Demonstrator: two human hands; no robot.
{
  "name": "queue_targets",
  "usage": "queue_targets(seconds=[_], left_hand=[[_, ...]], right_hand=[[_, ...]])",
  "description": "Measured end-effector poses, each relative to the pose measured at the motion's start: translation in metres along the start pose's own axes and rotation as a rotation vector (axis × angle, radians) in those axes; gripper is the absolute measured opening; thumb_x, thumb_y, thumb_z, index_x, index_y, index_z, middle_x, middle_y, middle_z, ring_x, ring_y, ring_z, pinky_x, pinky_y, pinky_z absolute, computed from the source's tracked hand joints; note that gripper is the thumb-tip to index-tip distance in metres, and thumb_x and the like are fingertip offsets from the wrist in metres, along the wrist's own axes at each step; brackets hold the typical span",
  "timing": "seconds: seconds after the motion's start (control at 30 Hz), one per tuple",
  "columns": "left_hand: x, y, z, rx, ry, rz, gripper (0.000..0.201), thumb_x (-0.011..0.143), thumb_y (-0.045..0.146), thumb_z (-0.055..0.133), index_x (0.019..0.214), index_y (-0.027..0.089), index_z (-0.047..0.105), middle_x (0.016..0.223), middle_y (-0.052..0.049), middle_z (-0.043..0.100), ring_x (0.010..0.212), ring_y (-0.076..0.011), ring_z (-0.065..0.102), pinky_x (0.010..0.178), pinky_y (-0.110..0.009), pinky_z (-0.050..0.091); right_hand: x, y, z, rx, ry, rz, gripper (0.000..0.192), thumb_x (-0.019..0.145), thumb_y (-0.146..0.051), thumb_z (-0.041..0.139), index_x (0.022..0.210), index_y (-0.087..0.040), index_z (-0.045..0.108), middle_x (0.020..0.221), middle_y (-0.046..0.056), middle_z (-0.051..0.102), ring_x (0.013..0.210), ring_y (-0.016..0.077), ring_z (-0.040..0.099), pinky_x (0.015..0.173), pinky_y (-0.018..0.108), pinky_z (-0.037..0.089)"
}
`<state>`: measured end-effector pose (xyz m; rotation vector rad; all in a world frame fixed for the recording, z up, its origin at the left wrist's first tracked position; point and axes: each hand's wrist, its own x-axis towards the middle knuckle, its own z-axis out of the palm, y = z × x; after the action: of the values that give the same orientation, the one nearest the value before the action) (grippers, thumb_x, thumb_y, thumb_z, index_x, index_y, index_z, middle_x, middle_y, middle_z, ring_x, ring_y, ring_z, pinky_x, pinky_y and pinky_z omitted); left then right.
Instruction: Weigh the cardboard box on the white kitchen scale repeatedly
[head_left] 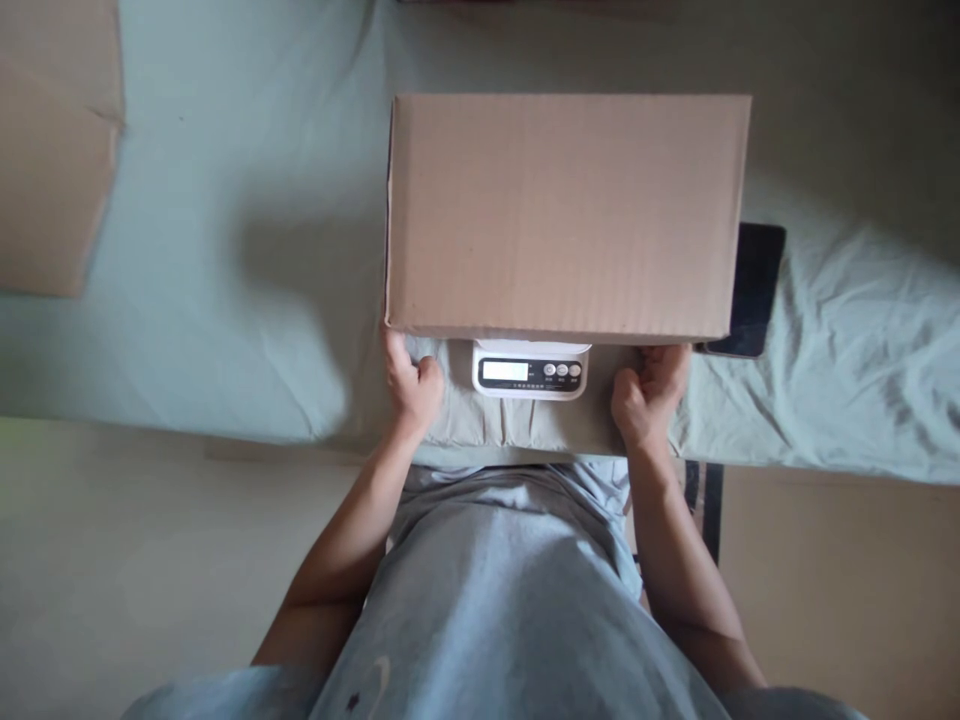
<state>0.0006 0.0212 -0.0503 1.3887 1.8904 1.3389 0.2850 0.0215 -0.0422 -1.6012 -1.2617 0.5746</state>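
A closed brown cardboard box (566, 215) covers most of a white digital kitchen scale (530, 390), whose display and buttons show at the front. Whether the box rests fully on the scale or hangs just above it, I cannot tell. My left hand (412, 385) grips the box at its near left corner, thumb outside and the other fingers partly hidden beneath. Under the near edge towards the right, my right hand (652, 390) holds the box with its fingers curled, their tips out of sight.
A black phone (757, 290) lies partly hidden beside the box's right side. Another piece of brown cardboard (56, 150) is at the far left. Everything lies on a pale green cloth (195, 330), whose front edge runs close to my body.
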Motion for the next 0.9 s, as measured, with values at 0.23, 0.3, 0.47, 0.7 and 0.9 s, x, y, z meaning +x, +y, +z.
queue_targets(seconds=[0.23,0.3,0.47,0.7,0.9], left_hand=[[0.008,0.005,-0.004,-0.100,-0.026,0.030,0.076,0.067,0.004,0.048,0.140,0.025,0.038,0.146,-0.009,0.051,0.138,-0.0190,0.047,0.118,-0.038,0.035],[0.013,0.009,-0.011,-0.156,-0.014,0.063,0.074,0.069,0.007,0.048,0.140,0.027,0.039,0.146,-0.007,0.050,0.138,-0.0194,0.046,0.115,-0.038,0.040],[0.015,0.049,-0.033,-0.216,-0.036,0.154,0.066,0.079,0.013,0.048,0.140,0.035,0.039,0.150,-0.001,0.045,0.143,-0.0203,0.039,0.114,-0.039,0.042],[0.004,0.117,-0.026,-0.187,-0.130,0.094,0.066,0.082,0.018,0.047,0.142,0.041,0.030,0.156,0.004,0.034,0.148,-0.0224,0.031,0.118,-0.046,0.038],[0.040,0.141,-0.012,-0.180,-0.095,0.213,0.065,0.084,0.017,0.044,0.141,0.042,0.027,0.159,0.012,0.025,0.153,-0.0177,0.016,0.122,-0.042,0.031]], right_hand=[[0.004,-0.004,0.001,0.164,0.013,0.010,0.048,0.058,-0.015,0.051,0.104,-0.030,0.052,0.094,0.000,0.055,0.092,0.0218,0.057,0.088,0.046,0.049],[0.006,-0.010,-0.003,0.238,0.030,-0.016,0.055,0.062,-0.023,0.054,0.116,-0.032,0.050,0.106,0.002,0.057,0.103,0.0238,0.058,0.094,0.049,0.049],[0.006,-0.040,-0.015,0.262,0.047,-0.102,0.069,0.066,-0.042,0.060,0.132,-0.034,0.044,0.125,0.005,0.055,0.120,0.0285,0.056,0.099,0.053,0.048],[0.014,-0.088,-0.008,0.247,-0.013,-0.169,0.062,0.072,-0.051,0.056,0.132,-0.037,0.045,0.128,0.004,0.053,0.126,0.0298,0.053,0.102,0.055,0.047],[0.059,-0.109,-0.001,0.291,0.009,-0.334,0.061,0.072,-0.052,0.053,0.131,-0.036,0.046,0.129,0.001,0.051,0.129,0.0282,0.050,0.106,0.050,0.045]])
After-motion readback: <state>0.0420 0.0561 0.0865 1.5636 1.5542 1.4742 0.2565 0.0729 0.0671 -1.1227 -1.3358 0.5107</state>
